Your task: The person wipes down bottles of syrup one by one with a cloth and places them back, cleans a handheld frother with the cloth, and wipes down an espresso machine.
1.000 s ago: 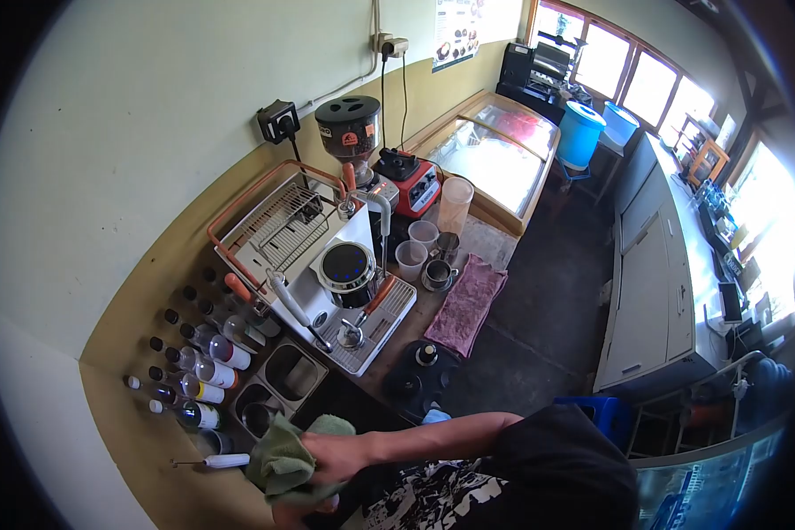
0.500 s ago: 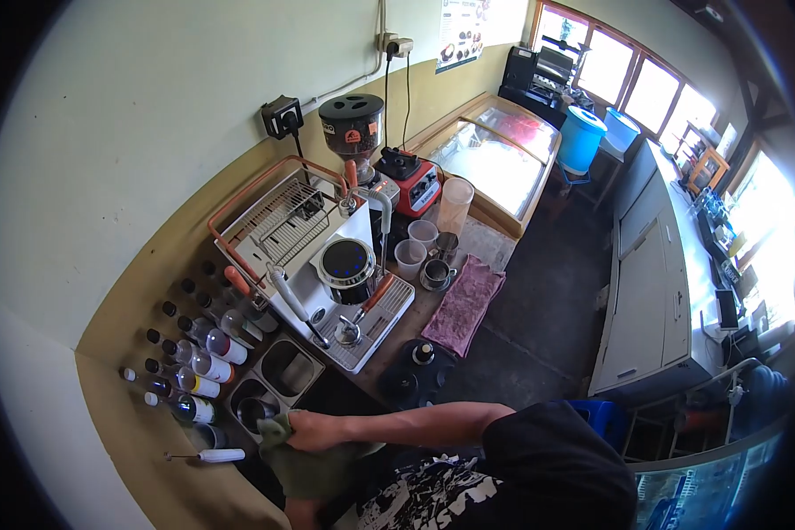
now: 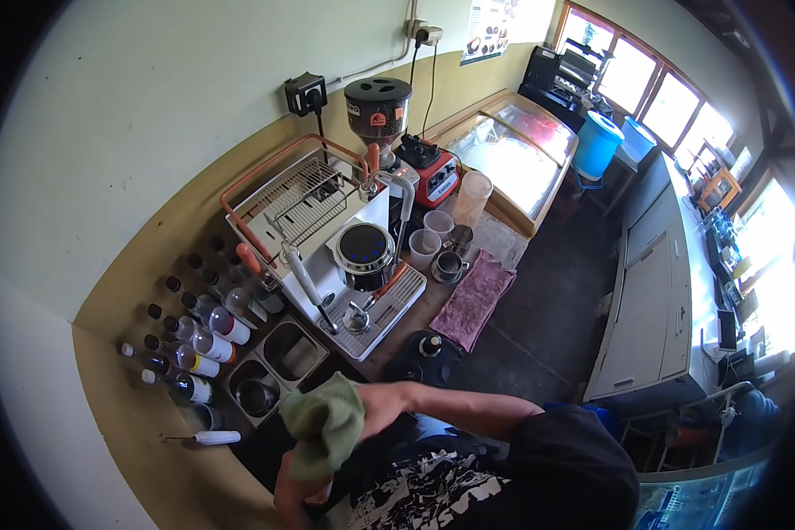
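A green cloth [image 3: 325,424] hangs bunched between my hands at the bottom of the view, near the counter's front edge. My right hand [image 3: 382,408] comes in from the right and grips the cloth's right side, its fingers partly behind the folds. Below the cloth, my left hand [image 3: 299,488] is closed at its lower end, partly covered by it. Just beyond are metal containers [image 3: 293,350] set in the counter, one with a metal cup [image 3: 256,395] inside. A white handheld frother [image 3: 215,437] lies to the left.
An espresso machine [image 3: 327,221] stands ahead, with several bottles [image 3: 199,364] on its left. A grinder [image 3: 377,110], red blender base [image 3: 435,177], plastic cups [image 3: 424,247] and pink cloth [image 3: 473,302] are beyond. A long cabinet [image 3: 649,300] lines the right side.
The green cloth was spread lower half a second ago and is now bunched higher. My right hand has shifted right and slightly up. The view has turned a little.
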`<state>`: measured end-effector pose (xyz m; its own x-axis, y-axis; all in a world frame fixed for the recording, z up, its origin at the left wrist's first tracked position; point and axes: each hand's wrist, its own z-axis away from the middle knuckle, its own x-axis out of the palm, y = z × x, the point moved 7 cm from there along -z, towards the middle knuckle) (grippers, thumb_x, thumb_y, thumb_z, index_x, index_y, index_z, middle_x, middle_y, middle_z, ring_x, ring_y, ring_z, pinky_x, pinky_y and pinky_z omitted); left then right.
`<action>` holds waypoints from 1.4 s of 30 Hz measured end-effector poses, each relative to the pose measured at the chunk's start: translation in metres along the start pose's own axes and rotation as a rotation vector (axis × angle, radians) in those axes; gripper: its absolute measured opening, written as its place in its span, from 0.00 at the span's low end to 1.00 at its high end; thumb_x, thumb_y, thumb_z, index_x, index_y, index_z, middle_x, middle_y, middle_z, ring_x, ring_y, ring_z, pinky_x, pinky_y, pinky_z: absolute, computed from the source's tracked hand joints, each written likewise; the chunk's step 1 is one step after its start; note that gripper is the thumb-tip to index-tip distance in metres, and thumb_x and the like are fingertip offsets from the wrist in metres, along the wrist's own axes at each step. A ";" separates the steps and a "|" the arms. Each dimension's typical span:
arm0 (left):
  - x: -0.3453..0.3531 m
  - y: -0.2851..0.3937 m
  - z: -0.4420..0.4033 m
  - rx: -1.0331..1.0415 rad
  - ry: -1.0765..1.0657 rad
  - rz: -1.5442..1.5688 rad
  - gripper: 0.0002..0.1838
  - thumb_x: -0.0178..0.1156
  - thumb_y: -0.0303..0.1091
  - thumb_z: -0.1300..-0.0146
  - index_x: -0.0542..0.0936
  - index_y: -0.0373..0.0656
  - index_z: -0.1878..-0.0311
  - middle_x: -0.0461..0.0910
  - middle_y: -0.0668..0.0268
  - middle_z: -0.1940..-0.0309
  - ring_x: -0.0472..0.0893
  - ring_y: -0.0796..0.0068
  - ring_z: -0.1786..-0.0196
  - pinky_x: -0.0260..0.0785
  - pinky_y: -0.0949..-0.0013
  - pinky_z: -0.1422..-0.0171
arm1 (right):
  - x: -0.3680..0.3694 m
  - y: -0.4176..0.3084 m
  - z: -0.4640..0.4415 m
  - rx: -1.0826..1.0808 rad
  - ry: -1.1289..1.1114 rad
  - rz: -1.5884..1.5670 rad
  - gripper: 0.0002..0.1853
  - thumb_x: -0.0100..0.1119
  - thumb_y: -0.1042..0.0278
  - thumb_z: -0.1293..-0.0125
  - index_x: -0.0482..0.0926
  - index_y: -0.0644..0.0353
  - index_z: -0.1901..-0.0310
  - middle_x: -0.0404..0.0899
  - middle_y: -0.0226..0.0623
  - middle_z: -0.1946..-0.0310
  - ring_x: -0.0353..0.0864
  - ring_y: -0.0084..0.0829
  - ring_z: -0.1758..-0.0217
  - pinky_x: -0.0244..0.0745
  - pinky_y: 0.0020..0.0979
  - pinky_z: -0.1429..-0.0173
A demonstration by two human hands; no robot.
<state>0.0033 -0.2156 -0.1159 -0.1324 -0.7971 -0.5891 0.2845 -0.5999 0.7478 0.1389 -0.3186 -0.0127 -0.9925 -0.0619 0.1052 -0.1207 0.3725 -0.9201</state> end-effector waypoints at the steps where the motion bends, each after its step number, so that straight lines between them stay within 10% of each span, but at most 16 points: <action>1: 0.002 -0.008 0.003 -0.095 -0.005 0.088 0.30 0.73 0.40 0.58 0.77 0.42 0.49 0.83 0.61 0.57 0.83 0.64 0.54 0.73 0.65 0.47 | 0.011 0.009 -0.001 0.000 0.045 0.168 0.25 0.63 0.65 0.39 0.70 0.61 0.42 0.76 0.40 0.46 0.75 0.33 0.42 0.70 0.34 0.38; 2: 0.000 0.000 0.006 -0.190 -0.010 0.175 0.29 0.73 0.40 0.56 0.77 0.41 0.50 0.83 0.60 0.60 0.83 0.61 0.55 0.74 0.64 0.50 | 0.025 0.021 -0.002 -0.001 0.092 0.337 0.23 0.63 0.67 0.39 0.71 0.60 0.43 0.76 0.41 0.48 0.76 0.35 0.43 0.70 0.34 0.40; 4: 0.025 -0.019 -0.008 0.250 0.009 -0.329 0.29 0.71 0.42 0.53 0.75 0.40 0.48 0.82 0.56 0.56 0.81 0.54 0.50 0.73 0.61 0.46 | 0.035 0.026 -0.009 -0.156 0.290 0.483 0.17 0.59 0.70 0.40 0.73 0.60 0.49 0.77 0.42 0.56 0.78 0.40 0.50 0.72 0.34 0.47; 10: 0.004 0.016 -0.008 0.284 0.188 -0.053 0.32 0.72 0.44 0.55 0.76 0.42 0.46 0.78 0.52 0.49 0.76 0.58 0.41 0.68 0.61 0.38 | 0.029 0.051 -0.008 0.235 0.388 0.202 0.14 0.54 0.70 0.36 0.74 0.61 0.49 0.79 0.39 0.57 0.78 0.32 0.52 0.73 0.32 0.45; 17: 0.030 -0.009 -0.007 -0.098 -0.026 -0.092 0.35 0.70 0.44 0.51 0.71 0.39 0.41 0.75 0.54 0.44 0.74 0.55 0.40 0.68 0.59 0.39 | 0.028 0.059 -0.011 0.762 0.230 -0.278 0.18 0.50 0.65 0.32 0.74 0.58 0.42 0.79 0.36 0.50 0.77 0.29 0.47 0.72 0.30 0.41; 21: 0.034 0.001 -0.009 -0.057 -0.070 0.041 0.31 0.69 0.41 0.51 0.73 0.39 0.44 0.79 0.57 0.50 0.79 0.58 0.45 0.71 0.61 0.43 | 0.014 0.114 -0.015 0.541 0.303 -0.256 0.20 0.50 0.60 0.30 0.73 0.58 0.40 0.79 0.33 0.49 0.79 0.27 0.48 0.72 0.30 0.40; 27: 0.014 0.028 0.004 -0.212 0.007 0.474 0.23 0.68 0.33 0.51 0.75 0.40 0.50 0.82 0.63 0.59 0.82 0.68 0.55 0.73 0.64 0.50 | -0.010 0.078 0.007 0.453 0.245 -1.183 0.29 0.58 0.49 0.34 0.70 0.60 0.39 0.76 0.39 0.43 0.78 0.34 0.44 0.71 0.36 0.37; 33: 0.027 0.001 0.013 -0.245 0.027 0.272 0.23 0.67 0.34 0.50 0.75 0.40 0.49 0.82 0.62 0.61 0.82 0.63 0.58 0.73 0.64 0.51 | 0.032 0.036 0.007 -0.009 -0.073 0.085 0.25 0.67 0.66 0.39 0.72 0.62 0.42 0.78 0.37 0.47 0.77 0.26 0.45 0.72 0.32 0.39; 42: 0.023 0.022 -0.014 0.195 0.190 -0.050 0.23 0.67 0.36 0.50 0.75 0.41 0.50 0.83 0.61 0.63 0.83 0.59 0.60 0.74 0.63 0.53 | 0.028 0.047 0.006 0.349 0.081 -0.007 0.20 0.56 0.58 0.32 0.71 0.57 0.42 0.77 0.38 0.48 0.74 0.28 0.46 0.68 0.30 0.38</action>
<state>0.0196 -0.2458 -0.1175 0.0439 -0.7503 -0.6597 0.0913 -0.6545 0.7505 0.1051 -0.3082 -0.0555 -0.9915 0.0152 0.1290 -0.1284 0.0328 -0.9912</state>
